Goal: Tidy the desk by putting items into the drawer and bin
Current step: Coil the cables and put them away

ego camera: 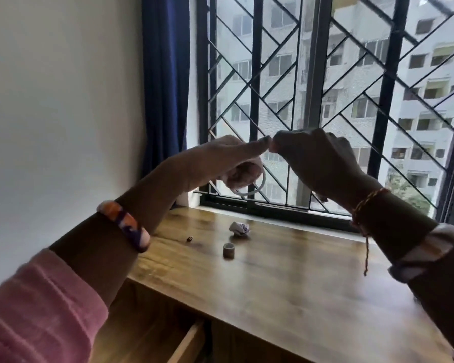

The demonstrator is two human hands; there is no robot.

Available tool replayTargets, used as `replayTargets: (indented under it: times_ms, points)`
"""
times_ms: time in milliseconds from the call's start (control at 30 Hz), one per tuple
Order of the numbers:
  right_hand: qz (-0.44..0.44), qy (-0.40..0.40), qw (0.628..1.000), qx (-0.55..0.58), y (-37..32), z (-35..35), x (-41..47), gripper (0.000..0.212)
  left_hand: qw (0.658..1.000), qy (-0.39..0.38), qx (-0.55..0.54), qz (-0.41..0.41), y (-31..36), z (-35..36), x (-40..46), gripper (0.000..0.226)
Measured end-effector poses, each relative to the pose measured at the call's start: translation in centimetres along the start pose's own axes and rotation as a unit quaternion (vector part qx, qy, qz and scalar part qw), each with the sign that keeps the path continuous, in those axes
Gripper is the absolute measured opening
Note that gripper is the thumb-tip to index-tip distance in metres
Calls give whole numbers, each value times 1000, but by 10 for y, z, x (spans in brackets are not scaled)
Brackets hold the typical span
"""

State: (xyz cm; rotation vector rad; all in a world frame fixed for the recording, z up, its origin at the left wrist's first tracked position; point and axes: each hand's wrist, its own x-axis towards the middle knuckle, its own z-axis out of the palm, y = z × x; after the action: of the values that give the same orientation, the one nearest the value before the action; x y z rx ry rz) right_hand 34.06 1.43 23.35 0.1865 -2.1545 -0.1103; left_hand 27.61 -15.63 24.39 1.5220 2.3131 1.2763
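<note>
The wooden desk [286, 279] runs from my near left at 7 o'clock out toward the window [325, 100] at 12 o'clock, its far edge meeting the sill. Most of its top lies bare to my right and near side. Below its near left edge, at 7 o'clock, the drawer [184, 344] stands pulled open.

I hold both hands up in front of the window, above the far part of the desk. My left hand [220, 161] has its forefinger stretched toward 3 o'clock while the other fingers curl round a thin white ring [249, 189], which hangs below the palm. My right hand [317, 158] is clenched; I cannot tell whether it pinches anything. Its knuckles touch my left fingertip.

On the desk at 12 o'clock lie 3 small things: a crumpled paper ball [239, 228] nearest the window, a short upright roll of tape [228, 250] just in front of it with its axis vertical, and a tiny dark piece [189, 239] at 10 o'clock from the roll.
</note>
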Motion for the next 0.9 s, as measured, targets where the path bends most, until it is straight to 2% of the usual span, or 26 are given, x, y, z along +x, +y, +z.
replayTargets:
  times_ms: [33,67,100,133,167,200,233,267,300,333,367,433,467,533,600,667,700,800,900]
  points:
    - [1,-6,1000,-4,6,10,-2,20,992,-20,-124,26,-2,3,8,48]
    - [7,-19,1000,-15,13,20,-3,21,963,-17,-263,47,-6,7,19,39]
    - [11,-39,999,-36,18,30,-2,22,913,-3,-403,58,-11,9,33,34]
    - [14,-61,996,-57,20,39,1,23,846,20,-530,59,-15,13,46,31]
    - [17,-82,994,-68,24,47,5,23,776,54,-625,61,-21,17,66,30]
    - [16,-102,992,-72,27,54,10,23,735,105,-667,65,-28,21,87,31]
    - [11,-121,990,-74,32,60,16,21,741,174,-645,72,-37,23,108,34]
    - [2,-133,988,-78,37,66,21,19,782,248,-567,82,-46,25,126,36]
    - [-10,-139,987,-82,42,68,26,19,832,316,-446,94,-56,27,141,38]
    - [-20,-136,987,-82,49,74,33,20,877,357,-301,111,-68,28,156,39]
    - [-28,-125,989,-78,56,77,40,21,908,375,-142,124,-78,29,168,39]
    - [-39,-98,991,-80,72,88,54,24,911,374,112,132,-95,21,191,39]
    - [-44,-81,992,-90,79,95,60,24,910,359,167,121,-99,17,199,41]
    - [-53,-30,994,-90,97,111,70,21,945,291,133,69,-106,7,217,52]
    - [-47,40,998,-32,111,128,77,13,989,147,-25,6,-113,-1,227,65]
    - [-15,79,994,79,121,143,83,8,986,10,-167,-7,-123,-5,232,65]
    - [-3,93,985,147,125,150,85,6,974,-21,-224,-8,-128,-6,235,61]
    - [22,106,943,315,130,165,90,28,934,-23,-355,-4,-133,-5,246,50]
    - [28,100,927,360,135,168,95,36,923,38,-382,5,-128,0,253,40]
